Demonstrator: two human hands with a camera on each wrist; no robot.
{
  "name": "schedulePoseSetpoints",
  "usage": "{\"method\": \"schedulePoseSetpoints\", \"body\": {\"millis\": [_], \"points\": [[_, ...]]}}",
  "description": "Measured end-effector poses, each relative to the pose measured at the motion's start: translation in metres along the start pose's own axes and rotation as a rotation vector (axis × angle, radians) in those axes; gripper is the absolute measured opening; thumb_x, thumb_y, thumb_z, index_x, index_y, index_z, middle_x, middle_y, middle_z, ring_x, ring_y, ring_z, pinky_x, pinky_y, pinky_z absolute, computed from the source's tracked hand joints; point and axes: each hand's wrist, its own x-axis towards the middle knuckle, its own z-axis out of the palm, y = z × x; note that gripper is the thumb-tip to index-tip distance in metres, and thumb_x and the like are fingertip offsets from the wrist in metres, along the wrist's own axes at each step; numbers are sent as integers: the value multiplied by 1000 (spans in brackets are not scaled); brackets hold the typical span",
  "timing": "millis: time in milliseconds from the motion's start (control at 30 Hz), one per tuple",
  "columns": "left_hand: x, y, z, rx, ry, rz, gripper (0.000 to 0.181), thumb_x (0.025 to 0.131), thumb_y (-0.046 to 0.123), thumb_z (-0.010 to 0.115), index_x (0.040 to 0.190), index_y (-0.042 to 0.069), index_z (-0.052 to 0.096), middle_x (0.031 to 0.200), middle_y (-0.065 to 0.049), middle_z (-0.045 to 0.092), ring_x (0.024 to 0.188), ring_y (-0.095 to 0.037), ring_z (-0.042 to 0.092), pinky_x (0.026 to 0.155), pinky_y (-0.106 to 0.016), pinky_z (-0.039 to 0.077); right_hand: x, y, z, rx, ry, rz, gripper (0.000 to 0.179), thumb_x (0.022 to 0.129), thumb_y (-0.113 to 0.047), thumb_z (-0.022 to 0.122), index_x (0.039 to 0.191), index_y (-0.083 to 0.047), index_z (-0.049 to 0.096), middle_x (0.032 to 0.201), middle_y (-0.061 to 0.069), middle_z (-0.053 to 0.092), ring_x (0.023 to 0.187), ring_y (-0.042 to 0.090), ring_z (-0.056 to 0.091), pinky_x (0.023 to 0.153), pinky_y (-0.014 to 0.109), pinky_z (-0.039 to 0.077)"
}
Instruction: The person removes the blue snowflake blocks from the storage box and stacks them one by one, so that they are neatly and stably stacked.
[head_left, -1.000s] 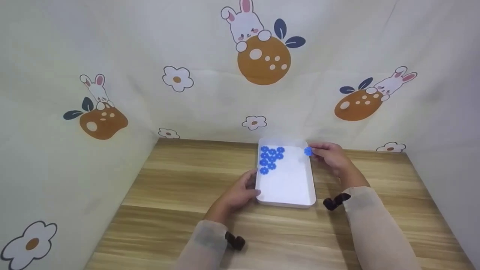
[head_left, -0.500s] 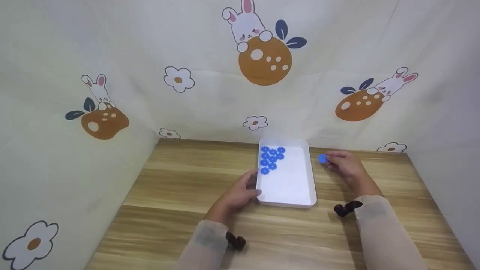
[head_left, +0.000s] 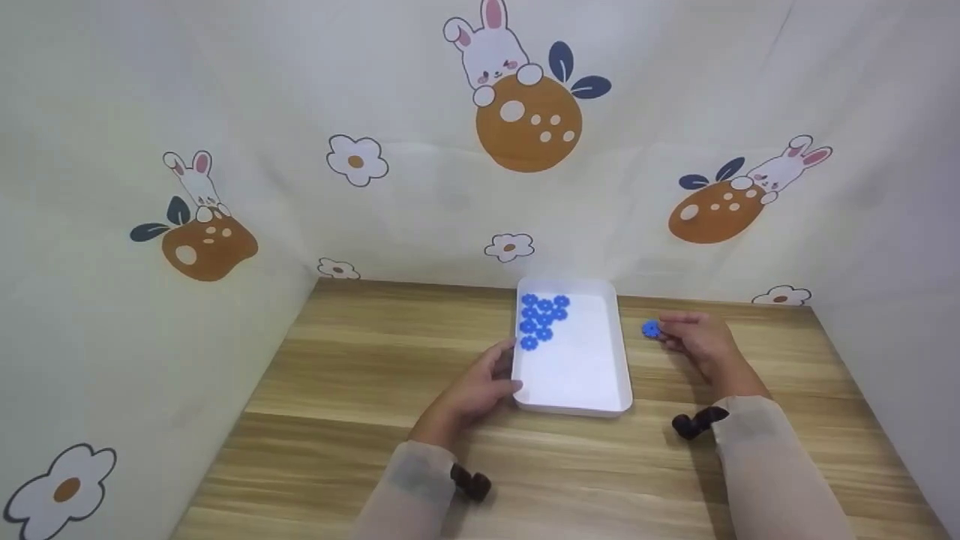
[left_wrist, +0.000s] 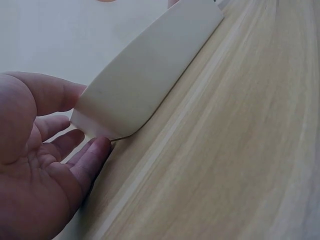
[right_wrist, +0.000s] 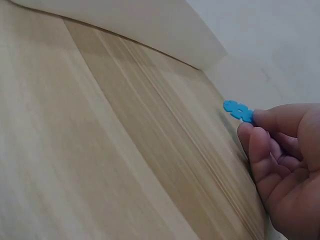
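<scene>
A white rectangular tray stands on the wooden table, with several blue flower-shaped snap discs grouped in its far left part. My left hand holds the tray's left side near the front corner, thumb at the rim and fingers against the outer wall. In the left wrist view the fingertips touch the tray's lower edge. To the right of the tray, my right hand pinches one blue flower-shaped disc between thumb and fingers. The right wrist view shows this disc sticking out beyond the fingertips.
A pale cloth printed with rabbits, oranges and flowers stands behind the table and along both sides. The tray's far end is close to the back cloth. Bare wooden tabletop shows left of the tray and in front.
My right hand has moved right and toward me, carrying the pinched disc from the tray's right rim to over the table. The left hand and tray have stayed put.
</scene>
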Motion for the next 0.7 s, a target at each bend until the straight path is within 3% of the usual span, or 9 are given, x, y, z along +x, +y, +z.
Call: {"method": "schedulePoseSetpoints", "body": {"millis": [400,700], "points": [[0,-1,0,-5,3,-6,78,100,13,68,169,16,31,170,-16,44,158,-35,42,130,-52,39,9,1,0,-265,101,47,45,100,-18,74,138,5,66,91,-3,81,78,6,74,74,20,64],[1,-3,-2,-7,0,8,77,101,12,67,169,14,31,169,-16,46,157,-36,44,130,-52,38,9,1,1,-221,111,70,46,100,-14,74,139,8,64,85,-6,79,75,3,74,73,18,64]]}}
